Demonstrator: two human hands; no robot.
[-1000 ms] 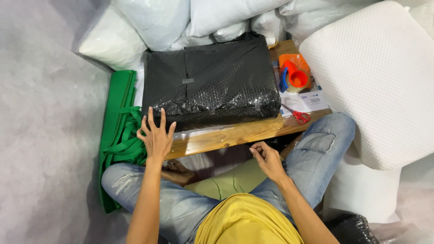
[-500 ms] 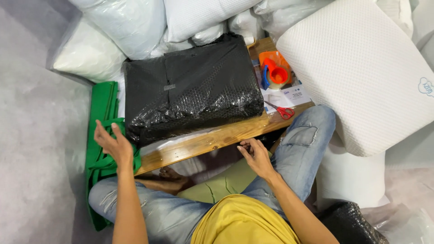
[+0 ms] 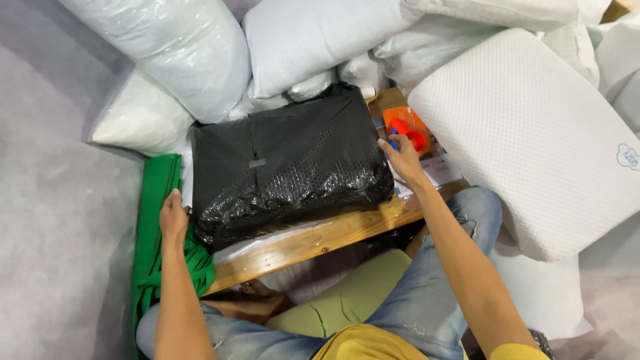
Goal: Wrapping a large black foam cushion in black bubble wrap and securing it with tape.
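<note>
Head view: black bubble-wrapped package [image 3: 290,167] lies on wooden board [image 3: 313,241], small grey label on top. Left hand [image 3: 173,217] flat at its left edge; right hand [image 3: 402,157] open, touching its right edge.

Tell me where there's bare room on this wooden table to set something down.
Only the front strip of the wooden table, between the black wrapped bundle and your knees, is bare. The right end is crowded with an orange tape dispenser and papers; pillows block the back.
</note>
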